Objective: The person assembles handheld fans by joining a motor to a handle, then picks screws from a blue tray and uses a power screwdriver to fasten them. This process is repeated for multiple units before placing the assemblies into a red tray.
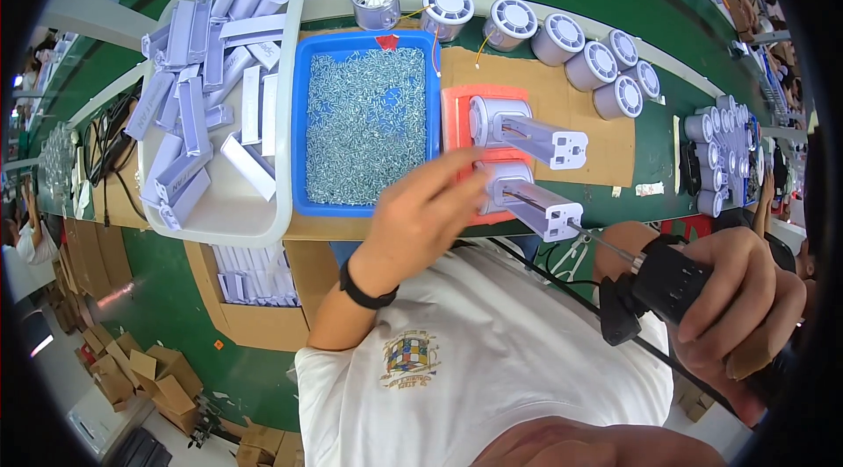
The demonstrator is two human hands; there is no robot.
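Observation:
My right hand (742,300) is wrapped round a black electric screwdriver (672,281). Its long bit reaches the square end of the near lavender plastic fan housing (546,210), beside a hole there. From the other side, the fingers of my left hand (426,217) hold this housing's round head; the exact contact is partly hidden. A second lavender fan housing (544,140) lies just beyond it, its open handle showing thin wires. Both round heads rest in a red-orange foam holder (457,111).
Left of the foam stands a blue tray (301,137) full of small screws, then a white bin (285,115) of lavender handle covers. Round fan heads (511,21) line the back, some with loose wires. Below the table edge sits a cardboard box (255,326) of lavender parts.

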